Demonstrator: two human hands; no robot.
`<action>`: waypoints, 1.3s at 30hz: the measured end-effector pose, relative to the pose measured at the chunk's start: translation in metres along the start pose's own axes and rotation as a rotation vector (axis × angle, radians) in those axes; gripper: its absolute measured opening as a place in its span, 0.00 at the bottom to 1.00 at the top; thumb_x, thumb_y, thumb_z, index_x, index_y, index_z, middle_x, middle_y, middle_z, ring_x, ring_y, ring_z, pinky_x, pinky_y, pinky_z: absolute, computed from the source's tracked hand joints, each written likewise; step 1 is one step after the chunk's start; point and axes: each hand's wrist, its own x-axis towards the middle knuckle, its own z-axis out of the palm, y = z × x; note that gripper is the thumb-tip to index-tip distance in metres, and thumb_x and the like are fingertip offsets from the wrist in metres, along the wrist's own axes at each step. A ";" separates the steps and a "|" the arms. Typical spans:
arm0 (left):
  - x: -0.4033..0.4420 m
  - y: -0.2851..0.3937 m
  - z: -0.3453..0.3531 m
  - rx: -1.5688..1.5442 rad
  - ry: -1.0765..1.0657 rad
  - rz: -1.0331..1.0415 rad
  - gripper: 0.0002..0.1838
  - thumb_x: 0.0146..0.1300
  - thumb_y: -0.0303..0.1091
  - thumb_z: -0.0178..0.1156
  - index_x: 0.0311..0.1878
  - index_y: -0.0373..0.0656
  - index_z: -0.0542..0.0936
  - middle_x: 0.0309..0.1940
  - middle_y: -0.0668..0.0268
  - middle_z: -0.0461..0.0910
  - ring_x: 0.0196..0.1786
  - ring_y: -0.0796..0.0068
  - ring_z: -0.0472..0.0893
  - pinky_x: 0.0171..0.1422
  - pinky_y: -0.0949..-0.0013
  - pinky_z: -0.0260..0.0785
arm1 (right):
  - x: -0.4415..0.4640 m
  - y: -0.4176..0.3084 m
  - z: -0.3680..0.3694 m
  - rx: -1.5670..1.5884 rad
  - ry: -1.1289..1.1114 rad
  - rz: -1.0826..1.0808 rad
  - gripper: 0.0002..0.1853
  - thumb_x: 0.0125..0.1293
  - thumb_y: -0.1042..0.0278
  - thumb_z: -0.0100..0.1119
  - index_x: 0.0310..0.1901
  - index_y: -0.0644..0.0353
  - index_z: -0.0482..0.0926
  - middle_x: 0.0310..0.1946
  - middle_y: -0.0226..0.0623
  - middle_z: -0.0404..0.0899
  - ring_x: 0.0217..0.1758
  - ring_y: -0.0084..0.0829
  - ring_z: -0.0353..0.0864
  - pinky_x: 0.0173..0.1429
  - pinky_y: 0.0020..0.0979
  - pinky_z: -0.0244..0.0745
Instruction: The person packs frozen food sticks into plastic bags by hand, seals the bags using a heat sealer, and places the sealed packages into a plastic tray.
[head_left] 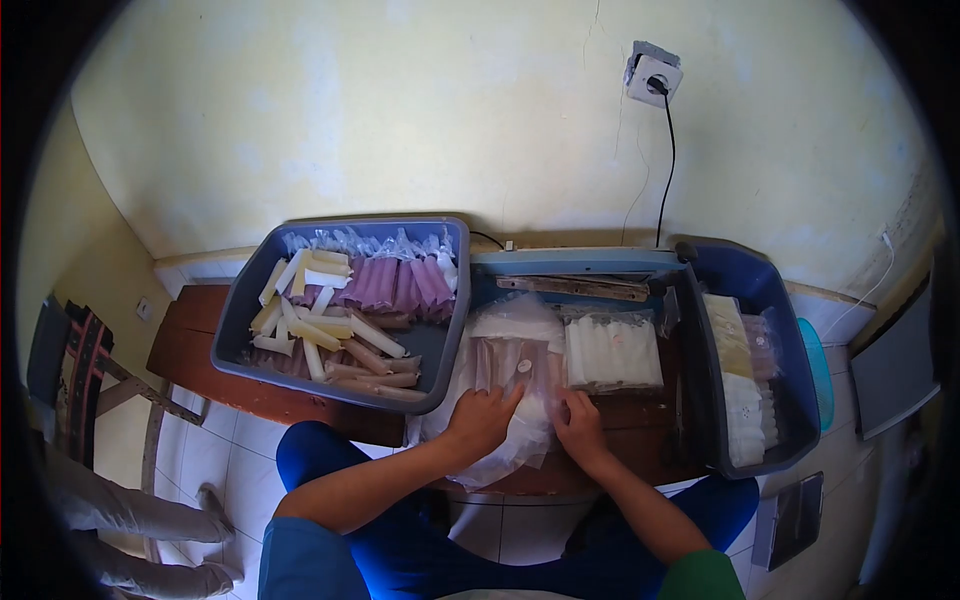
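My left hand [481,422] rests on a clear plastic bag [510,440], its index finger stretched out toward a small round white label [524,367]. Purple-pink tubes [490,365] show through the plastic under and above the fingers. My right hand [580,424] touches the right edge of the bag, and whether its fingertips pinch the plastic is too small to tell. Just beyond it lies a flat clear pack of white tubes [612,351], close to a blue sealing device [580,262] at the back of the brown bench.
On the left, a grey bin [440,385] holds loose cream, brown and purple tubes. A dark blue bin [800,440] on the right holds packed tubes. A black cord [669,170] hangs from a wall socket [655,82]. Another person's legs [150,510] show at left.
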 end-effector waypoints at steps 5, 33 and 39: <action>-0.001 -0.005 -0.002 -0.017 -0.140 -0.007 0.23 0.54 0.27 0.57 0.56 0.41 0.72 0.29 0.61 0.82 0.32 0.61 0.83 0.39 0.60 0.73 | 0.002 0.010 0.005 0.003 0.005 0.003 0.17 0.58 0.73 0.64 0.50 0.63 0.77 0.31 0.44 0.77 0.30 0.41 0.78 0.37 0.37 0.75; -0.010 -0.022 -0.022 -0.054 -0.307 0.066 0.16 0.53 0.27 0.59 0.47 0.43 0.76 0.28 0.56 0.82 0.34 0.54 0.84 0.37 0.54 0.74 | 0.013 -0.007 -0.010 0.049 -0.430 0.200 0.41 0.60 0.65 0.61 0.71 0.65 0.53 0.28 0.58 0.79 0.35 0.59 0.81 0.43 0.51 0.75; -0.011 -0.010 -0.012 -0.065 -0.323 0.067 0.17 0.53 0.27 0.58 0.48 0.42 0.74 0.26 0.57 0.82 0.31 0.54 0.84 0.33 0.55 0.74 | 0.015 0.008 -0.003 -0.010 -0.401 0.198 0.36 0.60 0.60 0.61 0.67 0.67 0.61 0.29 0.60 0.80 0.35 0.56 0.82 0.44 0.50 0.77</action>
